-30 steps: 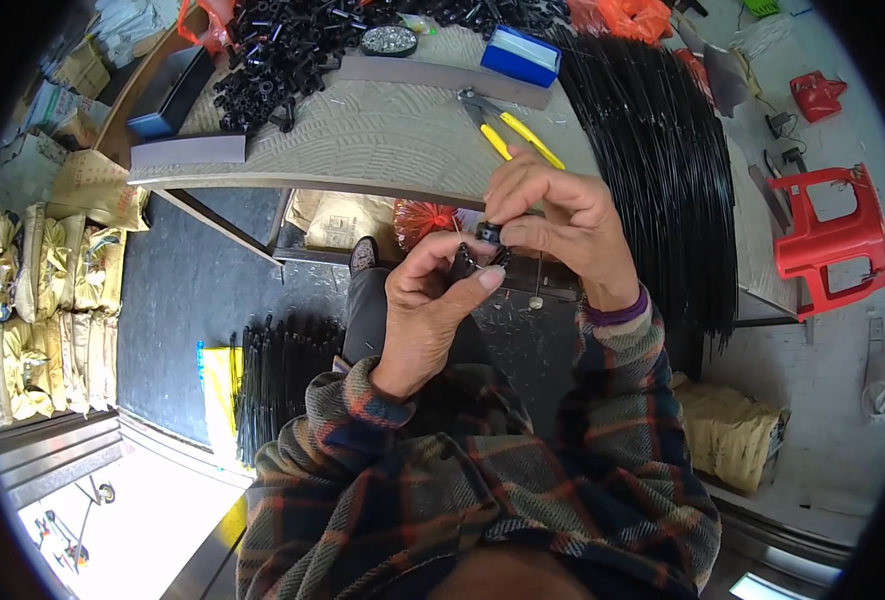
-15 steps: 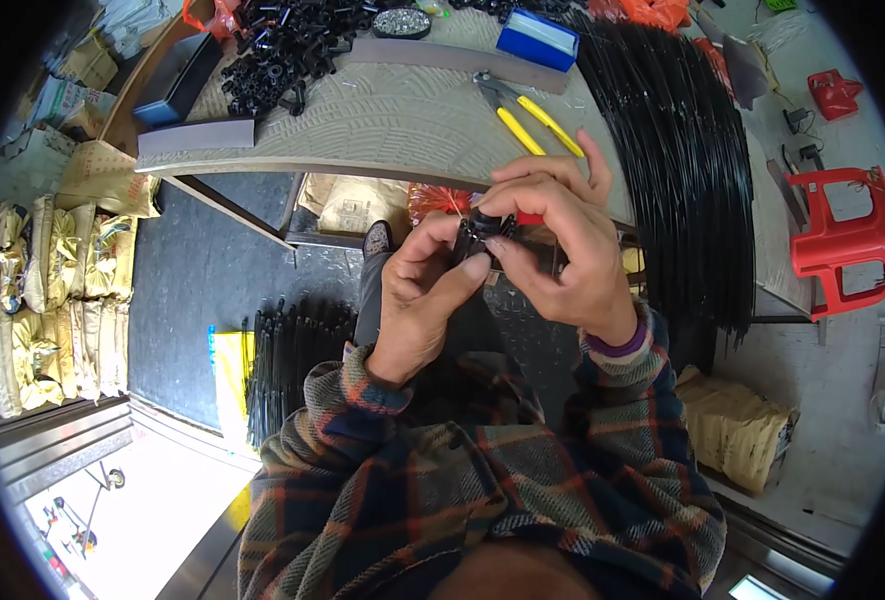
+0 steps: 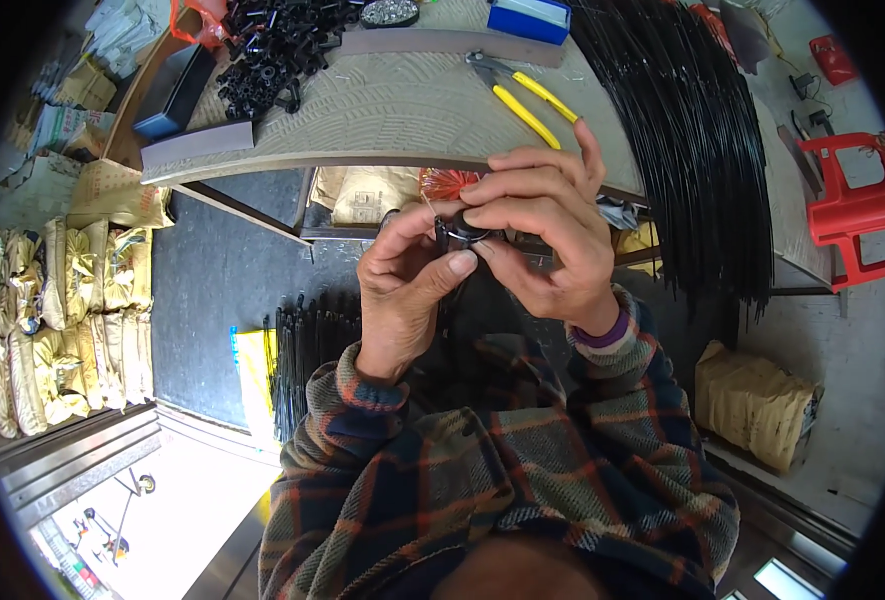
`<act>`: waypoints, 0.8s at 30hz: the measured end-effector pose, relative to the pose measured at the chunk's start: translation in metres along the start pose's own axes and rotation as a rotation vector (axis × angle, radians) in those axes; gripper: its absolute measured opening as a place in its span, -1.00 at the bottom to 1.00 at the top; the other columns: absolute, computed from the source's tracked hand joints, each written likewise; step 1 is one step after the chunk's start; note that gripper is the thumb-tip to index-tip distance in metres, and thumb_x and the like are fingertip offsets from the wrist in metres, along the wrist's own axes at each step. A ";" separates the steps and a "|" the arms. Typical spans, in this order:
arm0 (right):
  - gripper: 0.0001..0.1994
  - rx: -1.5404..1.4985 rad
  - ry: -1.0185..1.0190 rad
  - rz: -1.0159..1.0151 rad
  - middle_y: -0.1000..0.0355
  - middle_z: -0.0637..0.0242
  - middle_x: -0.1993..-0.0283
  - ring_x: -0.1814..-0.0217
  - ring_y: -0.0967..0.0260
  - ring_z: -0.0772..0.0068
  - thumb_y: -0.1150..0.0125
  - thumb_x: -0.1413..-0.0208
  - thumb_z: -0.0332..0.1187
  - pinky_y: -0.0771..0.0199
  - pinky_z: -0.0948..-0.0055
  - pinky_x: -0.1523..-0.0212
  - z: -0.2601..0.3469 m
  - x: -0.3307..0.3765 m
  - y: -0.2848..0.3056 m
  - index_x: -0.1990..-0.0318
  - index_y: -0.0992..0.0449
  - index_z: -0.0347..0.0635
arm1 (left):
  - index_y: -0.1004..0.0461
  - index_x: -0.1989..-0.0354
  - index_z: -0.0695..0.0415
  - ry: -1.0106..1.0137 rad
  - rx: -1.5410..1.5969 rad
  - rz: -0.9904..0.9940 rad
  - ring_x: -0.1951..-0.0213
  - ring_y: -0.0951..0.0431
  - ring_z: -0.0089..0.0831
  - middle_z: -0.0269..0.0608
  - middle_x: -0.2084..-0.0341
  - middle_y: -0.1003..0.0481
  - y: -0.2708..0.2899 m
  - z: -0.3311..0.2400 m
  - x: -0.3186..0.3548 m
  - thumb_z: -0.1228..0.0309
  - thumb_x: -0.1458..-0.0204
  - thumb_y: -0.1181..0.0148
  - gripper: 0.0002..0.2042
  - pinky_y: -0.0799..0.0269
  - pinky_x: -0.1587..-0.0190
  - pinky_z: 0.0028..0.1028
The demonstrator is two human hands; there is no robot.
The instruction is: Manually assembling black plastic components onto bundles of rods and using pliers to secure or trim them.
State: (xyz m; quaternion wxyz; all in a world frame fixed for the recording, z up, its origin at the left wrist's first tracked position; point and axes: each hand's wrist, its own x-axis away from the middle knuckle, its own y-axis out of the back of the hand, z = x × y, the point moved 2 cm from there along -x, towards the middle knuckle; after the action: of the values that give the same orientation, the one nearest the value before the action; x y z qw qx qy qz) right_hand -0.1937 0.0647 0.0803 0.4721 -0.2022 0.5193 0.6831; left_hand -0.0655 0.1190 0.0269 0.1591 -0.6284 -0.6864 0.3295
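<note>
Between my two hands is a small black plastic part (image 3: 461, 232), held up in front of the table's near edge. My left hand (image 3: 402, 285) pinches its left side with thumb and forefinger. My right hand (image 3: 554, 235) grips the rounded right side, its other fingers curled above. A thin pale strand stands up from the part by my left forefinger. Fingers cover much of the part, so its exact kind cannot be made out. Beyond my right hand, pliers with yellow handles (image 3: 524, 103) lie on the table.
The table (image 3: 362, 130) carries a heap of black plastic fittings (image 3: 272, 50), a dish of small metal pieces (image 3: 389, 13), a blue box (image 3: 529, 20) and a bundle of long black rods (image 3: 692, 130). A red stool (image 3: 857, 205) stands at right; more black rods (image 3: 307, 350) are low at left.
The view has shifted slightly. The black part is turned between my fingers, its rounded side now facing right, and my right fingers lie further over it. Both hands still hold it.
</note>
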 end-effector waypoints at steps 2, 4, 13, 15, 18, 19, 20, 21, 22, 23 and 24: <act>-0.79 0.002 -0.009 -0.046 -0.47 0.39 0.27 0.07 -0.33 0.31 -0.27 0.29 -0.51 0.32 0.09 -0.26 0.000 0.006 -0.005 0.38 -0.49 -0.10 | -0.39 0.11 0.25 0.014 0.004 -0.013 0.23 -0.41 -0.58 -0.30 0.28 -0.43 0.000 -0.002 0.001 0.71 0.15 -0.17 -0.64 -0.32 0.10 -0.58; -0.78 0.009 -0.018 -0.093 -0.47 0.39 0.27 0.07 -0.33 0.31 -0.27 0.29 -0.51 0.34 0.10 -0.27 0.000 0.009 -0.008 0.37 -0.50 -0.09 | -0.40 0.12 0.26 0.029 0.010 -0.021 0.22 -0.42 -0.56 -0.29 0.28 -0.44 -0.001 -0.002 0.000 0.72 0.16 -0.16 -0.65 -0.32 0.09 -0.56; -0.63 -1.170 -0.726 -0.082 -0.33 0.33 0.21 0.15 -0.25 0.53 -0.33 0.21 -0.50 -0.22 0.52 0.07 -0.006 0.047 -0.051 0.18 -0.38 -0.36 | -0.40 0.20 0.34 -0.083 0.001 -0.136 0.33 -0.39 -0.57 -0.29 0.37 -0.44 0.013 -0.005 0.014 0.48 0.10 -0.20 -0.72 -0.28 0.16 -0.57; -0.72 -1.224 -0.672 0.012 -0.30 0.38 0.30 0.23 -0.20 0.62 -0.32 0.19 -0.49 -0.21 0.59 0.20 -0.002 0.046 -0.050 0.30 -0.39 -0.34 | -0.40 0.21 0.33 -0.109 -0.047 -0.097 0.33 -0.38 -0.57 -0.31 0.38 -0.42 0.014 -0.010 0.019 0.46 0.09 -0.20 -0.73 -0.27 0.15 -0.57; -0.82 -1.047 -0.582 0.123 -0.30 0.41 0.40 0.32 -0.19 0.64 -0.28 0.16 -0.49 -0.17 0.65 0.30 0.010 0.040 -0.052 0.42 -0.37 -0.28 | -0.40 0.22 0.33 -0.142 -0.091 -0.126 0.31 -0.38 -0.57 -0.30 0.37 -0.41 0.015 -0.016 0.030 0.45 0.08 -0.18 -0.73 -0.26 0.13 -0.58; -0.82 -1.057 -0.577 0.123 -0.30 0.41 0.40 0.32 -0.19 0.64 -0.28 0.16 -0.49 -0.17 0.65 0.30 0.015 0.037 -0.052 0.42 -0.37 -0.28 | -0.39 0.21 0.33 -0.151 -0.107 -0.161 0.30 -0.38 -0.57 -0.29 0.36 -0.41 0.014 -0.019 0.034 0.44 0.07 -0.18 -0.73 -0.26 0.13 -0.58; -0.81 -0.926 -0.528 0.145 -0.29 0.41 0.44 0.36 -0.19 0.65 -0.29 0.15 -0.47 -0.18 0.64 0.34 0.020 0.033 -0.049 0.43 -0.37 -0.28 | -0.39 0.21 0.33 -0.160 -0.121 -0.195 0.29 -0.38 -0.57 -0.28 0.36 -0.41 0.015 -0.021 0.037 0.44 0.06 -0.17 -0.73 -0.26 0.13 -0.58; -0.80 -0.797 -0.480 0.167 -0.29 0.42 0.48 0.40 -0.19 0.66 -0.30 0.15 -0.45 -0.18 0.64 0.38 0.024 0.032 -0.048 0.44 -0.36 -0.27 | -0.39 0.21 0.33 -0.164 -0.129 -0.200 0.29 -0.38 -0.57 -0.28 0.36 -0.41 0.014 -0.025 0.040 0.44 0.06 -0.17 -0.73 -0.26 0.13 -0.58; -0.80 -0.806 -0.477 0.169 -0.29 0.42 0.48 0.40 -0.19 0.66 -0.30 0.15 -0.45 -0.18 0.64 0.38 0.025 0.031 -0.051 0.44 -0.36 -0.27 | -0.38 0.22 0.33 -0.152 -0.122 -0.197 0.29 -0.38 -0.57 -0.28 0.35 -0.41 0.013 -0.029 0.043 0.44 0.05 -0.16 -0.74 -0.26 0.13 -0.58; -0.79 -0.783 -0.440 0.126 -0.27 0.42 0.51 0.44 -0.18 0.65 -0.31 0.16 -0.44 -0.17 0.63 0.42 0.026 0.029 -0.055 0.45 -0.36 -0.27 | -0.38 0.22 0.33 -0.140 -0.115 -0.195 0.28 -0.38 -0.57 -0.27 0.34 -0.40 0.012 -0.032 0.046 0.44 0.04 -0.14 -0.75 -0.25 0.12 -0.58; -0.78 -0.748 -0.408 0.081 -0.26 0.42 0.54 0.49 -0.17 0.64 -0.32 0.16 -0.42 -0.17 0.61 0.46 0.024 0.030 -0.056 0.46 -0.36 -0.26 | -0.37 0.24 0.32 -0.097 -0.106 -0.171 0.29 -0.36 -0.56 -0.28 0.35 -0.38 0.017 -0.031 0.044 0.41 0.03 -0.13 -0.75 -0.24 0.14 -0.58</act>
State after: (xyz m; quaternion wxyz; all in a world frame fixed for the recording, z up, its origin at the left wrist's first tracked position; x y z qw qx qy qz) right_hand -0.1547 0.1002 0.0370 0.4322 -0.1997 0.1391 0.8683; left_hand -0.0400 0.1694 0.0298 0.1199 -0.5584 -0.7608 0.3082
